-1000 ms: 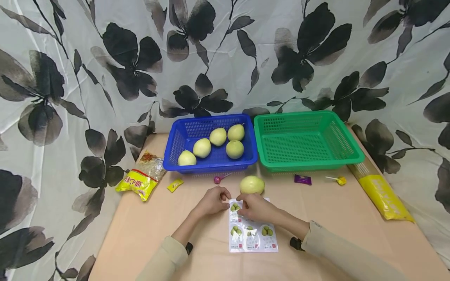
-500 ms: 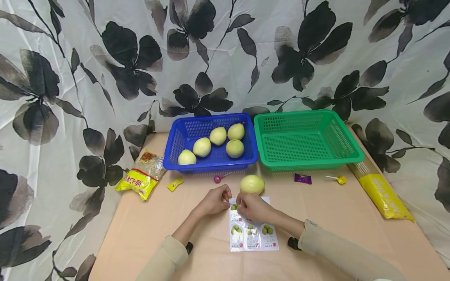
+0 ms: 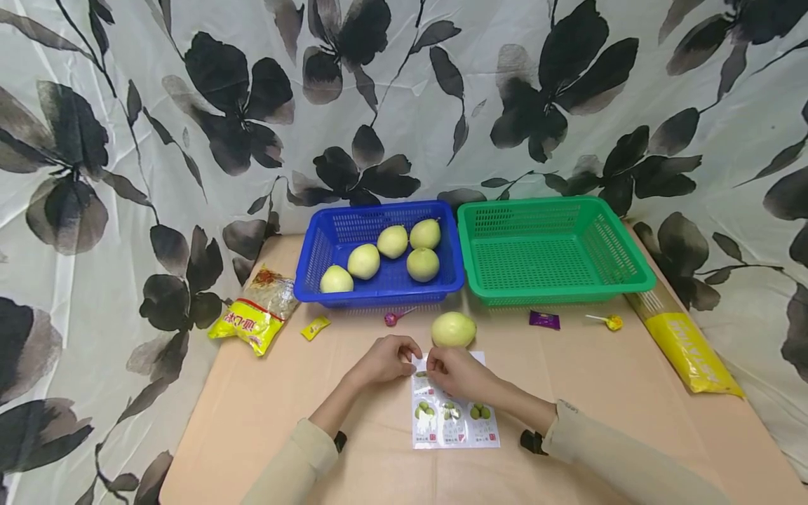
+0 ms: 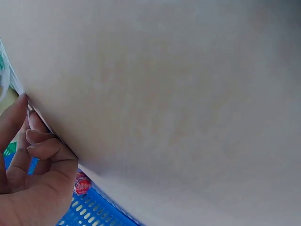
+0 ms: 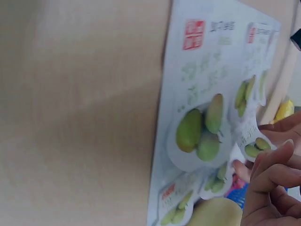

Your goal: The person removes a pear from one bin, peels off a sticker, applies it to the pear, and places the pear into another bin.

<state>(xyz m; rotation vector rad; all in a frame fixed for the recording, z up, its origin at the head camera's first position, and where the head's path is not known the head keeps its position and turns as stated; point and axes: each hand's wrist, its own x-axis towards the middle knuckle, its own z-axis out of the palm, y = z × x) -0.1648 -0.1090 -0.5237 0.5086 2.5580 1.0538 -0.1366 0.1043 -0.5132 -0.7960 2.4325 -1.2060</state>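
A white sheet of stickers (image 3: 456,425) with printed green fruit lies on the table in front of the person. The left hand (image 3: 386,360) pinches its upper left edge; in the left wrist view, thumb and fingertips of that hand (image 4: 40,160) meet at the paper's edge. Over the sheet's upper part, the right hand (image 3: 459,372) pinches a sticker (image 5: 255,145), which the right wrist view shows bent up from the backing. Its other end is partly hidden behind fingers. Just beyond the sheet sits a pale green pear (image 3: 453,329), close to the right hand.
Behind are a blue basket (image 3: 379,300) with several pears and a green basket (image 3: 558,293). A pink lollipop (image 3: 391,319), yellow candy (image 3: 315,327), purple candy (image 3: 544,320) and yellow lollipop (image 3: 612,322) lie in front. Yellow packets (image 3: 252,324) and pasta (image 3: 688,354) flank them.
The upper left sticker, flat a second ago, now looks bent up between the hands. Both hands have barely moved, and the pear stays where it was.
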